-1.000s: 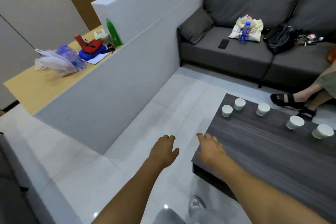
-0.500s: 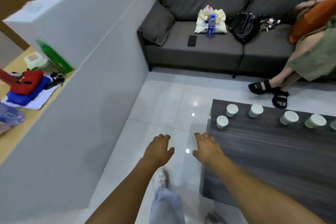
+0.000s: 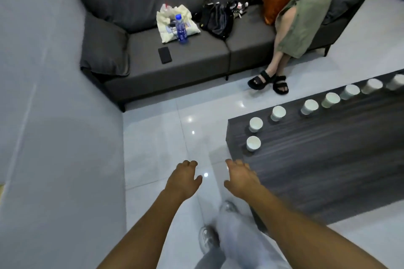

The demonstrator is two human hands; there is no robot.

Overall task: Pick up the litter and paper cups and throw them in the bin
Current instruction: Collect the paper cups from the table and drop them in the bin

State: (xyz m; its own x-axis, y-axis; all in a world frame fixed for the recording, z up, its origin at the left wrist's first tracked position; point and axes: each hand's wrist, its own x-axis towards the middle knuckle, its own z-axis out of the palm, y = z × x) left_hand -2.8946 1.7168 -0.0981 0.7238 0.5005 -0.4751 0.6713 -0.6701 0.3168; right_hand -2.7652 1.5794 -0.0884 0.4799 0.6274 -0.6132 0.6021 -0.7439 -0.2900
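**Paper cups wait on the dark table**

Dark wood-grain table (image 3: 328,170) on the right carries a row of white paper cups (image 3: 253,143) along its far edge. They are probably light, thin and easy to crush; a soft hold around the wall suits them. The left hand (image 3: 182,178) and right hand (image 3: 240,178) hover nearer, fingers relaxed, holding nothing.

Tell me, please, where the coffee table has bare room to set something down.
The coffee table is bare behind the row of paper cups, from the near corner cup rightward. It is crowded only along the edge facing the sofa, where the cups stand.
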